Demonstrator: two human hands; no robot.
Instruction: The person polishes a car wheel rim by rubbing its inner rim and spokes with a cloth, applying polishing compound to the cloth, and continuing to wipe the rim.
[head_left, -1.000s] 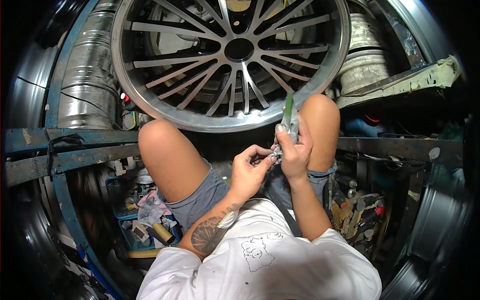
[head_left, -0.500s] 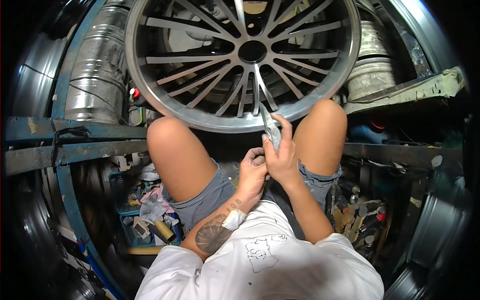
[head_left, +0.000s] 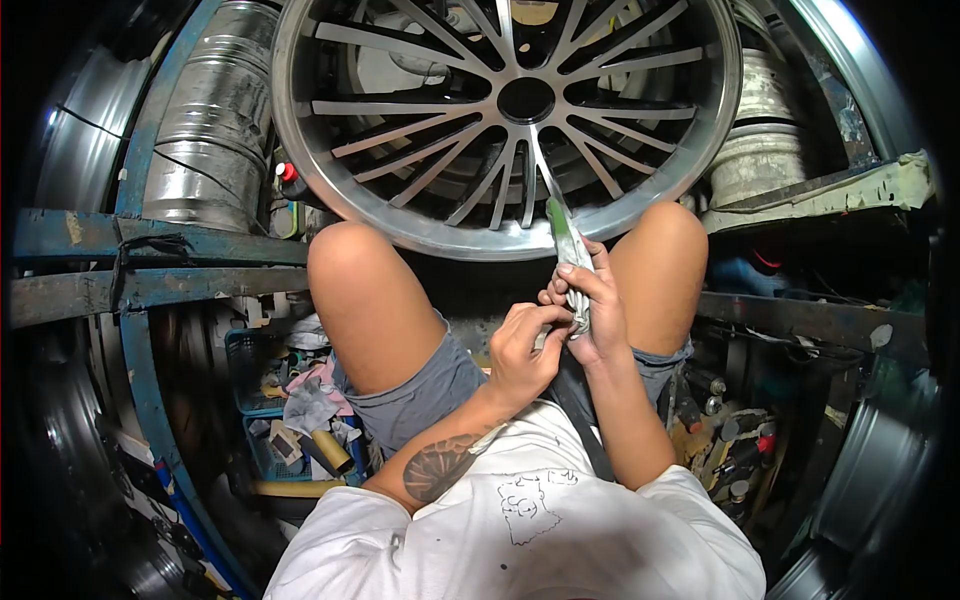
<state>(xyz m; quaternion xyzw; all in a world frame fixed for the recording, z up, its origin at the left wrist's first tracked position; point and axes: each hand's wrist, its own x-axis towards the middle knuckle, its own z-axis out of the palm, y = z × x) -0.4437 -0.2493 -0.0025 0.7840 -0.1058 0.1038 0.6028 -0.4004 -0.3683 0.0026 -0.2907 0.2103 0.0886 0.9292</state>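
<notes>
A large alloy wheel (head_left: 525,100) with dark-sided, bright-faced spokes stands in front of my knees. My right hand (head_left: 598,295) is closed round a slim strip (head_left: 568,245), wrapped in pale grey-white material with a green patch near its tip. That tip points up at the wheel's lower rim and overlaps it in this view. Close beside it, my left hand (head_left: 528,350) pinches the wrapped strip's lower end near the right palm, thumb and fingers together. The part of the strip inside the right fingers is hidden.
Stacked silver wheel barrels (head_left: 210,120) stand at left, more (head_left: 757,165) at right. Blue metal frame bars (head_left: 200,240) run along the left side. Blue baskets (head_left: 252,375) hold rags and scraps by my left thigh. Bottles and tools (head_left: 735,430) crowd the right side.
My left hand has risen from the right wrist to the strip's lower end. The right hand has turned, showing more of the strip's green part. The view has shifted slightly.
</notes>
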